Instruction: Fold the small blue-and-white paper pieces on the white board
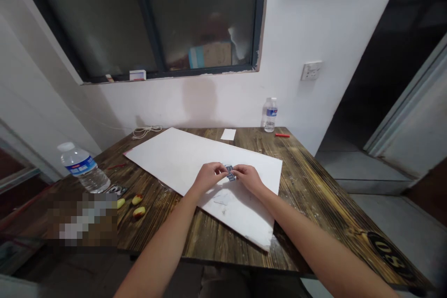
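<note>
A: What are the hands doing, closest in?

B: The left hand [209,178] and the right hand [248,179] are meeting just above the sheet, with their fingers closed and pinching a small blue-and-white folded piece [230,173] from either side. It's partly hidden by the fingers and too small to read, but it looks like thin, creased paper or card.

A: And what's lying under them?

B: A large white foam board [181,158] is lying diagonally across the table, its smooth surface scuffed near the front corner. Beneath it, a dark wooden table [314,205] is showing a scorched, ridged grain and pale flecks.

A: What's sitting around it?

B: At the lower left, a pixelated patch [82,219] is covering part of the tabletop. Just above it, a few glossy yellow-and-red oval pieces [137,199] are scattered near a clear plastic water bottle [84,167] that is lying on its side. A thin red stick [116,166] is resting beyond them.

A: And farther along?

B: A small white paper slip [228,134] is lying just past the board, while a coiled white cable [146,132] is sitting at the far edge. On the far right, a red marker [282,135] is lying near an upright water bottle [270,115].

A: Beyond the table?

B: A white wall is rising there, carrying a wall socket [311,70], with a dark-framed window [150,18] at the upper left.
</note>
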Tool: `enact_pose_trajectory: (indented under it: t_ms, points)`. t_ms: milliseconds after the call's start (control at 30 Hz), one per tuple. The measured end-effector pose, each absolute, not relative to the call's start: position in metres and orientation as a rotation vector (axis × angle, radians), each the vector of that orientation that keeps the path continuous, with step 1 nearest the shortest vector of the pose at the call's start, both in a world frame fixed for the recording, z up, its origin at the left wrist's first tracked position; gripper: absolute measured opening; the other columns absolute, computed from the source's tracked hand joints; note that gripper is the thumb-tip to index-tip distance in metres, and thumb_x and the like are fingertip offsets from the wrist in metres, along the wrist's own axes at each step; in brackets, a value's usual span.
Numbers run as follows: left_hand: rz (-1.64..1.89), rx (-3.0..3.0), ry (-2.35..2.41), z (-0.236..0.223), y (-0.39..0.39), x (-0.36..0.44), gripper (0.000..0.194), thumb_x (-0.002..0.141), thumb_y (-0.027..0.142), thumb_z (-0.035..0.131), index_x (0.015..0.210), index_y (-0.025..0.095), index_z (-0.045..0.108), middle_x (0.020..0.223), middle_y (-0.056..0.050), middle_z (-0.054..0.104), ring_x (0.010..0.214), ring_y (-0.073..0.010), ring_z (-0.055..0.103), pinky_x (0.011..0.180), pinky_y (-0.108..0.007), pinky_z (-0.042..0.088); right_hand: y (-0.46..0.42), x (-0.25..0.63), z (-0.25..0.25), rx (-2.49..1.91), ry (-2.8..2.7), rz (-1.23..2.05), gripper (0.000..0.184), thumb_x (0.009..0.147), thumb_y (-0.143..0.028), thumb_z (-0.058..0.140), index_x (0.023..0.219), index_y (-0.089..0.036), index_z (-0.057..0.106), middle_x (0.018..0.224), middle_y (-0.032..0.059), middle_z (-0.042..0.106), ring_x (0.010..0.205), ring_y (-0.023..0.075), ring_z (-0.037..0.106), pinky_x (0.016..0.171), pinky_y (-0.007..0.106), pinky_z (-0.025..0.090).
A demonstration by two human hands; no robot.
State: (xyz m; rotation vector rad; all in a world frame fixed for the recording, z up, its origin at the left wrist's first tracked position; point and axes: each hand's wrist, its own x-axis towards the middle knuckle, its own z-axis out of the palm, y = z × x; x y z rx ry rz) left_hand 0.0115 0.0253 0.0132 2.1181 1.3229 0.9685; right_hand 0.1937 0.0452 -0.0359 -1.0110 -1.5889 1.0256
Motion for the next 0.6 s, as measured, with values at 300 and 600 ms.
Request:
enact_pose_trajectory:
  t_ms: [300, 600]
  points:
    - [1.056, 2.142, 1.462, 0.016, 0.024, 0.011, 0.013, 0.076, 0.03, 0.063, 0.076, 0.019, 0.07, 0.074, -0.002, 0.069, 0.066, -0.0144, 0.058, 0.061, -0.025, 0.042, 0.044, 0.193, -0.037, -0.98, -1.626, 1.074, 0.022, 0.07, -0.038, 0.063, 0.075, -0.019, 0.073, 0.065, 0.0008, 0.067, 0.056, 0.0134, 0.051, 0.058, 0.025, 0.038]
    - [1.028, 2.126, 1.568, 0.017, 0.028, 0.003, 0.012, 0.078, 0.031, 0.061, 0.079, 0.022, 0.069, 0.081, -0.002, 0.071, 0.071, -0.0167, 0.061, 0.066, -0.026, 0.044, 0.04, 0.193, -0.034, -1.067, -1.721, 0.886, 0.021, 0.074, -0.038, 0.062, 0.066, -0.02, 0.068, 0.058, -0.0013, 0.06, 0.056, 0.0137, 0.048, 0.055, 0.025, 0.032]
